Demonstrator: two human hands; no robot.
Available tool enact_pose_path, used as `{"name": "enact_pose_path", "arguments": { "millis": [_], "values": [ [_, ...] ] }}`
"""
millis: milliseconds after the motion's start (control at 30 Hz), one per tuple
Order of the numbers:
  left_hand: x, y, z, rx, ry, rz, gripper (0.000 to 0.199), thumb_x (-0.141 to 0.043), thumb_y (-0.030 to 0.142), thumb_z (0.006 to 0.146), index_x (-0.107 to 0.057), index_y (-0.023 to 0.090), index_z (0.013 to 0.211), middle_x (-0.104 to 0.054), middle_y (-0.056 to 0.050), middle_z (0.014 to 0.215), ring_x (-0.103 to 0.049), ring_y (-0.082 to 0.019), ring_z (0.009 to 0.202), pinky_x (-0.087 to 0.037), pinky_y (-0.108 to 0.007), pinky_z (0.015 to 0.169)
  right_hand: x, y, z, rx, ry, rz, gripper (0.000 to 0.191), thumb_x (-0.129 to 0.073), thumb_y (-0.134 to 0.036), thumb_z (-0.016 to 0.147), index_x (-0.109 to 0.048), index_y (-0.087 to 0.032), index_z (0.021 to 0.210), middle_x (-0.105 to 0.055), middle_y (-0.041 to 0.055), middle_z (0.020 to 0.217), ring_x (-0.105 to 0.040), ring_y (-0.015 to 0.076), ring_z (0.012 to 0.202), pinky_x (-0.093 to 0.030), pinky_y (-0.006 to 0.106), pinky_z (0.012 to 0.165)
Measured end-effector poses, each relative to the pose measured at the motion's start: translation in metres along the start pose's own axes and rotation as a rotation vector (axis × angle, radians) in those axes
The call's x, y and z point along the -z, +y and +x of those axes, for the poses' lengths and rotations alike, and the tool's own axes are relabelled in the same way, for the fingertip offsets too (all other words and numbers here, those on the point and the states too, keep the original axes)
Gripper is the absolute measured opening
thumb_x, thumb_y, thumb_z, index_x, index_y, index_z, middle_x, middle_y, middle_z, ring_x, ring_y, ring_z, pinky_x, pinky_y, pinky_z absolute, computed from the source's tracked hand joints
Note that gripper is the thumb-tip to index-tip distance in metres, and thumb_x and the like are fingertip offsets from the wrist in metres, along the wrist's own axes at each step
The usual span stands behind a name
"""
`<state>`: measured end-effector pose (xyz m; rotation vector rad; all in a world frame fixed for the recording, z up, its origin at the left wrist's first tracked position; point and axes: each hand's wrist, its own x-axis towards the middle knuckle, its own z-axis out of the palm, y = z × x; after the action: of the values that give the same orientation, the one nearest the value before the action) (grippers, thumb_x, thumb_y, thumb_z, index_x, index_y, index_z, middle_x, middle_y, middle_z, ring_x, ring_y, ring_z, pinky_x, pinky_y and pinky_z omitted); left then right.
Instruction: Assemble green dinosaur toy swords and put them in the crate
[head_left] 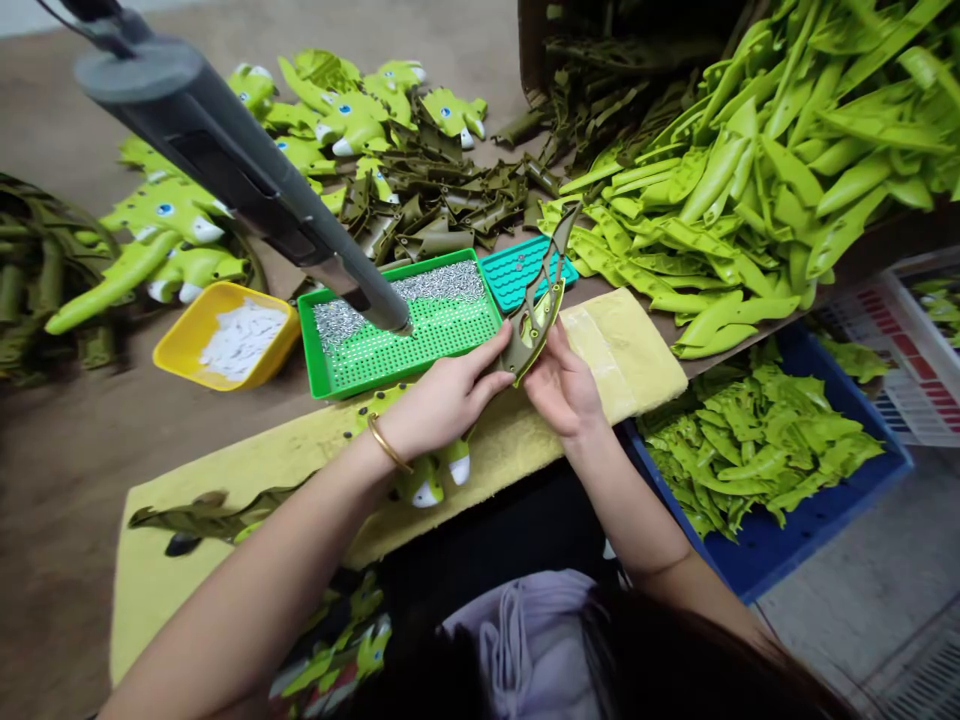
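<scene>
Brown workbench [67, 480], yellow towel [622, 350]; left hand [442, 395] and right hand [562, 385], grip clamped on an olive plastic piece [536, 320]

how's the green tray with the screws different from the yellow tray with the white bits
The green tray is rectangular with a perforated floor, while the yellow tray has rounded corners. The green tray holds silver screws; the yellow tray holds white pieces. The green tray looks larger. Both are shallow, open plastic trays.

Brown workbench top [67, 520], grey floor [840, 570] down to the right, white plastic crate [900, 290], slatted floor grate [926, 685] in the corner
</scene>
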<state>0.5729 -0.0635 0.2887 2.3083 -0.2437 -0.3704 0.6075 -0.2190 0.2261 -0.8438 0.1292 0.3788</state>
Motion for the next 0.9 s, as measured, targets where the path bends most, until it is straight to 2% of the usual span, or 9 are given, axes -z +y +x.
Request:
{"name": "enact_pose_path", "arguments": {
  "millis": [133, 200, 367, 533, 633, 767, 833, 900],
  "values": [
    [-0.01, 0.0, -0.005, 0.017, 0.077, 0.204, 0.064, -0.046, 0.034, 0.095, -0.026, 0.019, 0.154, -0.065, -0.012, 0.127, -0.064, -0.025, 0.114, -0.047, -0.038, 0.101, 0.002, 0.006, -0.011, 0.141, -0.069, -0.468, 0.048, -0.062, -0.046, 0.084, -0.046, -0.03, 0.127, -0.069, 0.0003, 0.114, -0.066, 0.0166, 0.105, -0.054, 0.035, 0.095],
    [-0.017, -0.002, -0.008, 0.007, 0.093, 0.289, 0.063, -0.046, 0.033, 0.095, -0.026, 0.021, 0.154, -0.067, -0.013, 0.122, -0.066, -0.025, 0.107, -0.05, -0.037, 0.095, 0.002, 0.009, -0.015, 0.16, -0.067, -0.553, 0.046, -0.064, -0.044, 0.083, -0.046, -0.028, 0.122, -0.071, 0.0007, 0.102, -0.068, 0.0167, 0.095, -0.056, 0.033, 0.087],
    [-0.032, -0.008, -0.013, -0.036, 0.198, 0.354, 0.068, -0.046, 0.033, 0.095, -0.02, 0.014, 0.154, -0.066, -0.018, 0.123, -0.069, -0.027, 0.097, -0.054, -0.035, 0.081, -0.003, 0.017, -0.021, 0.231, 0.03, -0.463, 0.039, -0.064, -0.042, 0.082, -0.047, -0.028, 0.115, -0.07, -0.0004, 0.095, -0.068, 0.0153, 0.086, -0.056, 0.032, 0.083],
    [-0.038, -0.005, -0.018, -0.061, 0.244, 0.402, 0.067, -0.049, 0.038, 0.094, -0.028, 0.01, 0.151, -0.068, -0.019, 0.117, -0.071, -0.027, 0.09, -0.055, -0.033, 0.075, -0.003, 0.022, -0.028, 0.222, 0.148, -0.343, 0.048, -0.067, -0.049, 0.076, -0.047, -0.026, 0.114, -0.07, 0.0003, 0.091, -0.068, 0.0168, 0.083, -0.057, 0.034, 0.081],
    [-0.039, -0.003, -0.021, -0.055, 0.265, 0.433, 0.067, -0.047, 0.042, 0.095, -0.03, 0.01, 0.15, -0.071, -0.018, 0.109, -0.072, -0.027, 0.085, -0.055, -0.034, 0.074, 0.005, 0.019, -0.029, 0.228, 0.081, -0.4, 0.047, -0.064, -0.051, 0.079, -0.046, -0.026, 0.115, -0.069, -0.0001, 0.085, -0.066, 0.0163, 0.075, -0.056, 0.034, 0.073],
    [-0.04, -0.002, -0.023, -0.043, 0.263, 0.488, 0.064, -0.044, 0.043, 0.096, -0.033, 0.008, 0.149, -0.07, -0.02, 0.112, -0.072, -0.028, 0.088, -0.055, -0.035, 0.073, 0.015, 0.009, -0.028, 0.171, -0.042, -0.696, 0.041, -0.057, -0.051, 0.086, -0.048, -0.025, 0.116, -0.059, -0.0036, 0.065, -0.06, 0.016, 0.061, -0.053, 0.032, 0.06],
    [-0.041, -0.001, -0.024, -0.059, 0.297, 0.51, 0.063, -0.045, 0.043, 0.097, -0.033, 0.011, 0.149, -0.068, -0.02, 0.119, -0.071, -0.028, 0.092, -0.054, -0.034, 0.074, 0.014, 0.008, -0.027, 0.181, -0.036, -0.687, 0.041, -0.056, -0.05, 0.086, -0.048, -0.027, 0.119, -0.061, -0.0032, 0.068, -0.062, 0.0164, 0.064, -0.055, 0.032, 0.061],
    [-0.044, -0.001, -0.026, -0.067, 0.332, 0.531, 0.062, -0.046, 0.042, 0.097, -0.032, 0.013, 0.15, -0.068, -0.018, 0.118, -0.072, -0.027, 0.091, -0.054, -0.033, 0.073, 0.01, 0.012, -0.028, 0.208, 0.002, -0.585, 0.045, -0.059, -0.051, 0.085, -0.047, -0.028, 0.122, -0.066, -0.0024, 0.076, -0.064, 0.0162, 0.068, -0.056, 0.032, 0.063]
  ]
}}
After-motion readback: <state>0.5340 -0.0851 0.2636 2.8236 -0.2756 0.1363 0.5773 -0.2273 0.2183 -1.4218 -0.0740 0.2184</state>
